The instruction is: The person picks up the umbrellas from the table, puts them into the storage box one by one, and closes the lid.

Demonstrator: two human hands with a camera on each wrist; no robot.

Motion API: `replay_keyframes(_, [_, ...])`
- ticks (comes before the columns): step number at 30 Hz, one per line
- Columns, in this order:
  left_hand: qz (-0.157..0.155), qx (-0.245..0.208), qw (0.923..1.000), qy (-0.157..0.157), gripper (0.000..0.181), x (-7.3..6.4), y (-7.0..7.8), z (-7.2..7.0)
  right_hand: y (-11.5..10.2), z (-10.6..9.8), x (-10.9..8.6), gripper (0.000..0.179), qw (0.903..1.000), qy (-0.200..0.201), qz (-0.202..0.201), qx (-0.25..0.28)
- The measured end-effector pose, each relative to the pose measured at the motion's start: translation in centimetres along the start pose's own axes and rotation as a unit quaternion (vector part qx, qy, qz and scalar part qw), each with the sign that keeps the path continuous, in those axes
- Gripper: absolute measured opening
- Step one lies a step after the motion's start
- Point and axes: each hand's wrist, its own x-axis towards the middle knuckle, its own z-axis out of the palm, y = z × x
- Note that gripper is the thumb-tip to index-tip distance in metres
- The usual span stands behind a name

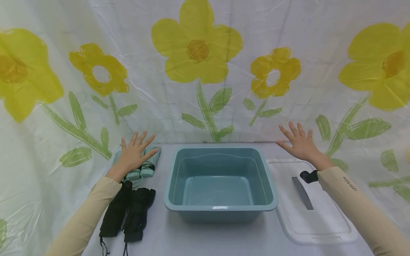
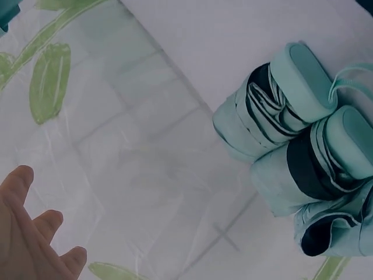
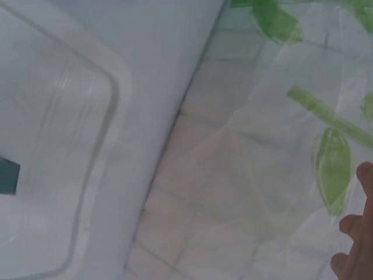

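Observation:
My left hand [image 1: 132, 155] is held with fingers spread above a group of folded mint-green compact umbrellas [image 1: 150, 164]. Their rounded handles and dark straps show in the left wrist view, where the umbrellas [image 2: 303, 99] lie side by side, apart from my fingers [image 2: 48, 224]. Two black folded umbrellas [image 1: 138, 215] with cord loops lie nearer, beside my left sleeve. On the right, my other hand [image 1: 301, 145] has its fingers spread over the far edge of a clear white lid [image 1: 320, 217]. Neither hand holds anything.
A blue-green plastic bin [image 1: 221, 208], open at the top, stands between the hands on the white table [image 1: 221, 240]. The lid has a grey handle [image 1: 302, 193]. Behind the table hangs a pale curtain [image 1: 144, 106] with yellow flowers.

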Motion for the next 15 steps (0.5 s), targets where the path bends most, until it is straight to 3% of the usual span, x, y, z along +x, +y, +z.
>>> replay_keyframes(12, [0.003, -0.055, 0.9984, 0.015, 0.062, -2.6, 1.0, 0.4, -2.9, -0.3, -0.1, 0.065, 0.9942, 0.012, -0.044, 0.098])
replay_keyframes(15, [-0.008, -0.065, 0.9978, 0.006, 0.062, -3.6, 1.2, 0.5, -3.8, 0.0, -0.2, 0.063, 0.9901, 0.005, -0.057, 0.128])
